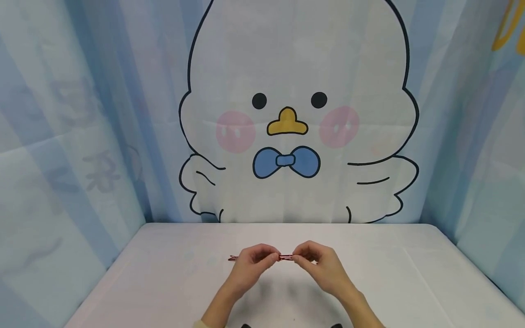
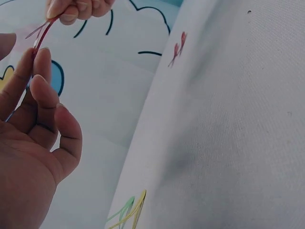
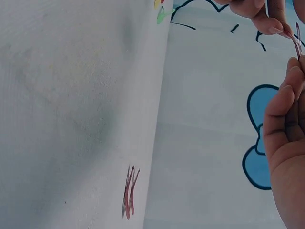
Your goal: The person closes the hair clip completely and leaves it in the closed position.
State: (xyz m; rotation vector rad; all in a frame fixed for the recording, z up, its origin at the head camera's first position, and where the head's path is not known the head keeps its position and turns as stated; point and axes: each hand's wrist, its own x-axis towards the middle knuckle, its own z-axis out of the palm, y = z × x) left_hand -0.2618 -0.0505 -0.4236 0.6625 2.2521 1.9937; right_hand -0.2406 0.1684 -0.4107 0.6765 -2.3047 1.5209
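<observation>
Lower centre of the head view: left hand [image 1: 251, 266] and right hand [image 1: 326, 266], raised above the table with a red clip [image 1: 285, 257] spanning the gap between them; thumb and forefinger of each hand meet and are clamped on opposite ends of the clip; in the left wrist view the remaining left fingers are bent and slightly spread, and the clip's two legs part like a narrow V, the right fingertips at the joined end and the left fingertips at one leg.

The wrist views add pieces on the table unseen from the head: at the upper middle of the left wrist view, two red clips [image 2: 183, 38]; at its lower edge, a green clip [image 2: 128, 204] beside a yellow clip [image 2: 142, 200]; the head view alone shows a red tip [image 1: 232, 258] projecting at the left of the left hand, the rest hidden.

The table [image 1: 369, 246] is white, with soft shadows beneath the hands; behind it hangs a pale blue and white curtain [image 1: 287, 54] printed with a bird wearing a blue bow tie [image 1: 285, 160]; yellow lettering [image 1: 502, 34] occupies the upper right corner; a pale sleeve [image 1: 200, 324] shows at the bottom edge.
</observation>
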